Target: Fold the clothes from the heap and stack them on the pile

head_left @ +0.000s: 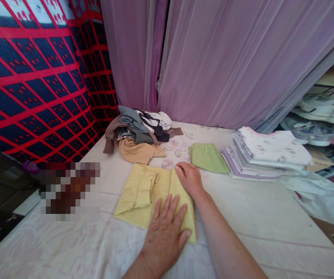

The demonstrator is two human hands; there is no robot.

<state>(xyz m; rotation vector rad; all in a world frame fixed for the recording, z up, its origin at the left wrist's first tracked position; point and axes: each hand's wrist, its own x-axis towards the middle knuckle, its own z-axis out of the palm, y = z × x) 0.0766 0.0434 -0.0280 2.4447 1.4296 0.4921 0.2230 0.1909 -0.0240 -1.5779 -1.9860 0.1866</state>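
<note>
A yellow garment point(138, 193) lies partly folded on the bed, its left part turned in over the middle. My left hand point(167, 228) rests flat on its lower right part, fingers spread. At the garment's upper right corner is my right hand point(188, 179), fingers curled together at the fabric's edge; whether cloth is pinched between them is hard to make out. Just beyond my right hand sits a folded green garment point(207, 157), beside a stack of folded white and purple clothes point(271, 151).
A loose heap of clothes point(139, 131) lies at the back left of the bed point(236, 224). Purple curtains point(228, 58) hang behind. Shoes point(315, 108) stand on a rack at the right, above a plastic bag point(324, 193). A pixelated patch covers the left edge.
</note>
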